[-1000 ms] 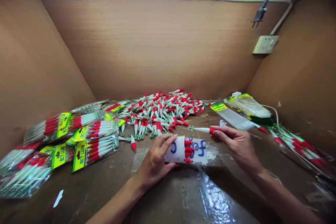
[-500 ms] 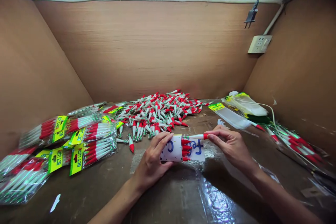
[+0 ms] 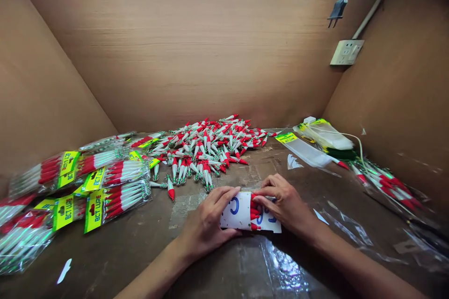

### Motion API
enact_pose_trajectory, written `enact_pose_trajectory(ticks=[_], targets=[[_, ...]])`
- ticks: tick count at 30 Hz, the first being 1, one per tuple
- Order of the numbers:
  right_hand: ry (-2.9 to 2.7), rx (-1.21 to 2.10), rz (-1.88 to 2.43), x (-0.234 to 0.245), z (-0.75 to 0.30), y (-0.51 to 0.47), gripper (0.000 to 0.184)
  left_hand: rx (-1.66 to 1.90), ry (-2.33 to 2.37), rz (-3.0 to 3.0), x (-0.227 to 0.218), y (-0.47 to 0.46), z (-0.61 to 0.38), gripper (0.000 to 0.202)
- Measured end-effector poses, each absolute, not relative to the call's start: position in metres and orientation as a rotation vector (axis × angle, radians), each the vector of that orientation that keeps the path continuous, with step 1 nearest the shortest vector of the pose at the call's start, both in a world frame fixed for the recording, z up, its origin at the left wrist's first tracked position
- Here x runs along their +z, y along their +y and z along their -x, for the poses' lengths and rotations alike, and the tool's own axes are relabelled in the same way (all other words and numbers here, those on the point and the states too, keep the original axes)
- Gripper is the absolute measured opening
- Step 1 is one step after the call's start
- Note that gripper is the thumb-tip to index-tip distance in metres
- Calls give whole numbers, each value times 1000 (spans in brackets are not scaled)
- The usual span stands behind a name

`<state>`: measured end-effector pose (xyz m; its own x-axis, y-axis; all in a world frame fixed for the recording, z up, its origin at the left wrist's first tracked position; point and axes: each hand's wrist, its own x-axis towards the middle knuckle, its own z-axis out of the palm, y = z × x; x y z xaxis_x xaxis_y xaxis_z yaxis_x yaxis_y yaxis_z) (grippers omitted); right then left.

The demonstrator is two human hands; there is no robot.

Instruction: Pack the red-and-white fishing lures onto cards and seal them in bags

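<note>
My left hand [image 3: 210,219] is closed around a white paper sleeve [image 3: 233,217] marked with blue handwriting, thumb along its lower edge. Several red lure tips [image 3: 256,217] stick out of the sleeve's right end, above a flap of the same paper. My right hand [image 3: 289,205] pinches the red tip of the uppermost squid lure [image 3: 253,196]; the lure's white body is out of sight inside the sleeve. Beyond both hands lies a heap of loose red-and-white squid lures [image 3: 206,145] with green hooks.
Packed lure bags [image 3: 121,201] with yellow labels cover the left side. At right are a flat plastic bag [image 3: 308,152], a bag stack [image 3: 333,139] and a lure bundle [image 3: 393,189]. A plug [image 3: 337,10] hangs before the wall socket [image 3: 346,52]. Cardboard walls [image 3: 196,56] enclose the table.
My right hand has moved left, and the lure it pinches has slid into the sleeve up to its red tip. The view has tilted slightly downward.
</note>
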<state>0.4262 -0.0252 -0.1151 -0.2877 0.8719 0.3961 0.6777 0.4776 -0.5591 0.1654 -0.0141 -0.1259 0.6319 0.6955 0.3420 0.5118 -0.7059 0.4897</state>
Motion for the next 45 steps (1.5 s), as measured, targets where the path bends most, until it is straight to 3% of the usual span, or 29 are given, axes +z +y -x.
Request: enact_pose_trajectory(ticks=[6, 10, 15, 28, 36, 39, 45], targets=[[-2236, 521, 1253, -119, -440, -19, 16, 605, 943, -2565, -129, -14, -162, 81], [-2331, 298, 1381, -128, -436, -18, 15, 403, 879, -2689, -131, -14, -158, 70], [-2430, 138, 1341, -135, -433, -16, 22, 313, 853, -2722, -127, -19, -158, 70], [-2471, 192, 1241, -132, -439, -11, 23, 334, 922, -2711, -131, -23, -160, 74], [-1722, -108, 2172, -142, -557, 46, 37, 380, 947, -2727, -134, -22, -158, 81], [-1578, -93, 2338, -150, -581, 49, 29, 421, 978, -2754, -132, -19, -155, 78], [-1460, -144, 2396, -155, -577, 49, 34, 501, 988, -2788, -121, -20, -154, 71]])
